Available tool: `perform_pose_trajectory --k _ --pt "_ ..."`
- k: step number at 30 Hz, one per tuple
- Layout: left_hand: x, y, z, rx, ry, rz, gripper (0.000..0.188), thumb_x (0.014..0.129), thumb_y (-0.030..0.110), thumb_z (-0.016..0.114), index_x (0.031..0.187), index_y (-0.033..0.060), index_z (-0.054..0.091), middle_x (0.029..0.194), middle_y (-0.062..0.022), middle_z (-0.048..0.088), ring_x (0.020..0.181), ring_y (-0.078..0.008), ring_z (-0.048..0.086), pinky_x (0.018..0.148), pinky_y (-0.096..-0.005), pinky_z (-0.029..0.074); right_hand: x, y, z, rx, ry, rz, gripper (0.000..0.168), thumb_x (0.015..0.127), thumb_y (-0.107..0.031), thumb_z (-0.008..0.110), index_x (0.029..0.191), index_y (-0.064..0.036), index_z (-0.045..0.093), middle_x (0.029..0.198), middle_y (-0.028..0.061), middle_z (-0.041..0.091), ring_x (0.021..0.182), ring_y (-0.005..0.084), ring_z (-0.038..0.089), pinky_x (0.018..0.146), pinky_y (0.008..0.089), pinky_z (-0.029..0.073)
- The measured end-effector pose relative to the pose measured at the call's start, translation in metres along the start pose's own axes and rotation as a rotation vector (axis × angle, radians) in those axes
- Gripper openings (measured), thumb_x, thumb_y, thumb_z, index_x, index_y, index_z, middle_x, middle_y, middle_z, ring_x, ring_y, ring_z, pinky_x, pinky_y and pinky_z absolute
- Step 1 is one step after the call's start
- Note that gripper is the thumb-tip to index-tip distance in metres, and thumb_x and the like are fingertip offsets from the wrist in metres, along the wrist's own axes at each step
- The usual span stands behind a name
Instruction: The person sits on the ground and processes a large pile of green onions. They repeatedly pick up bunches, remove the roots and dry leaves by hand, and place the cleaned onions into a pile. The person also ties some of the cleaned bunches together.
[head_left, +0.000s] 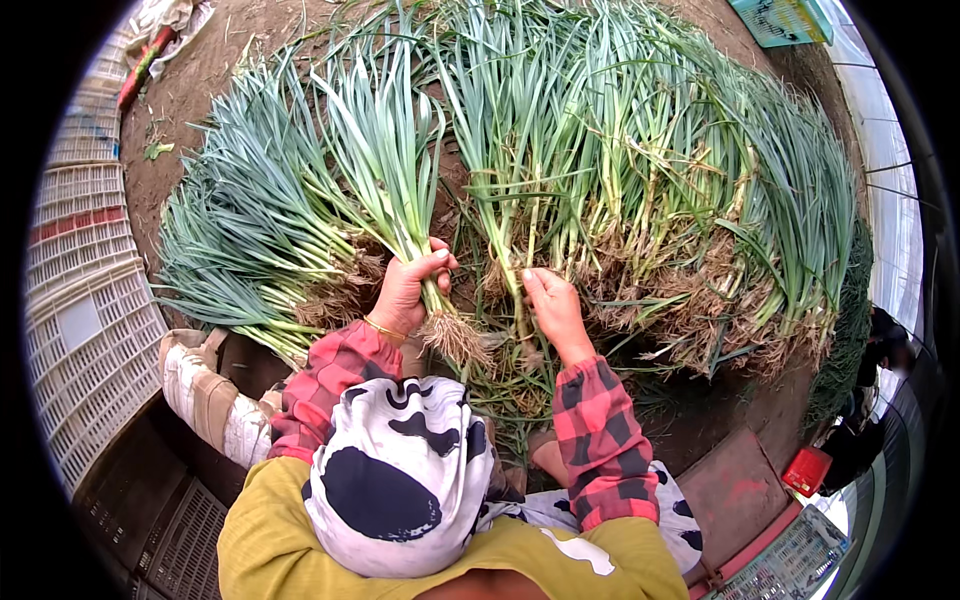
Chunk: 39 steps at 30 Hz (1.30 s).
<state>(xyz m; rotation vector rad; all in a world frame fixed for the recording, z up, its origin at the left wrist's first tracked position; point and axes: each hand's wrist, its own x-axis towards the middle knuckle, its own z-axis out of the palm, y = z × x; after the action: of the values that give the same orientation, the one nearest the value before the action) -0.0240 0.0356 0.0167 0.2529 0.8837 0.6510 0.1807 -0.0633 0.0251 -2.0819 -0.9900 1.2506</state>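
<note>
My left hand (412, 283) grips a bunch of leafy green stalks (397, 187), like garlic or leeks, near the base; their pale roots hang below the fist. My right hand (553, 304) pinches the lower stem of another stalk (515, 289) between thumb and fingers, with the stalk's leaves pointing away from me. A pile of tidy stalks (255, 217) lies to the left, roots towards me. Ahead and to the right spreads a wide heap of stalks (637, 172) with yellowed leaves and brown, tangled roots. Stripped leaves (517, 397) lie on the ground below my hands.
White plastic crates (90, 315) line the left side. A white wrapped bundle (217, 397) lies by my left arm. At the right are a red box (807, 470), a greenish crate (795, 551) and a brown board (731, 491). A turquoise crate (784, 19) is at the far right.
</note>
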Motion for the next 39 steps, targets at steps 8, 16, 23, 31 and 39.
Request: perform_pose_trajectory --k 8,16,23,31,39 --pt "0.000 0.005 -0.009 0.055 0.033 -0.012 0.018 0.080 0.008 0.063 0.095 0.0076 0.053 0.076 -0.0071 0.061 0.052 -0.0112 0.052 0.049 -0.0249 0.042 0.092 -0.033 -0.002 -0.736 0.289 -0.481 0.080 0.071 -0.007 0.063 0.141 -0.010 0.026 0.146 0.0119 0.026 0.136 0.0295 0.019 0.111 0.0401 0.019" --pt "-0.015 0.066 -0.018 0.248 0.079 -0.054 0.021 0.078 0.008 0.065 0.096 0.0026 0.056 0.070 -0.0077 0.060 0.047 -0.0116 0.052 0.044 -0.0221 0.042 0.061 -0.030 0.044 -0.829 -0.441 -0.654 0.013 0.082 -0.012 0.056 0.091 -0.005 0.061 0.083 0.0145 0.062 0.078 0.0291 0.064 0.070 0.0423 0.051" --pt "-0.013 0.068 -0.014 0.053 0.023 -0.093 0.020 0.078 0.007 0.065 0.096 0.0038 0.056 0.074 -0.0087 0.062 0.050 -0.0122 0.054 0.046 -0.0235 0.044 0.064 0.000 0.026 -0.471 0.310 -0.170 0.025 0.088 -0.024 0.052 0.097 -0.001 0.056 0.093 0.0144 0.060 0.079 0.0319 0.061 0.073 0.0413 0.050" --pt "-0.010 0.057 -0.013 0.070 0.045 -0.064 0.021 0.079 0.008 0.063 0.098 0.0046 0.056 0.074 -0.0072 0.061 0.050 -0.0116 0.053 0.047 -0.0242 0.043 0.080 -0.024 0.006 -0.063 0.257 -0.044 0.021 0.079 -0.020 0.060 0.086 0.000 0.063 0.078 0.0118 0.066 0.069 0.0222 0.064 0.068 0.0332 0.051" --pt "-0.001 0.057 0.000 0.038 -0.007 -0.026 0.021 0.079 0.005 0.063 0.099 0.0027 0.055 0.077 -0.0099 0.063 0.053 -0.0117 0.056 0.048 -0.0225 0.046 0.007 -0.035 0.033 0.614 -0.020 -0.060 0.013 0.082 -0.006 0.065 0.086 -0.001 0.054 0.071 -0.0008 0.057 0.059 0.0042 0.052 0.053 0.0179 0.043"
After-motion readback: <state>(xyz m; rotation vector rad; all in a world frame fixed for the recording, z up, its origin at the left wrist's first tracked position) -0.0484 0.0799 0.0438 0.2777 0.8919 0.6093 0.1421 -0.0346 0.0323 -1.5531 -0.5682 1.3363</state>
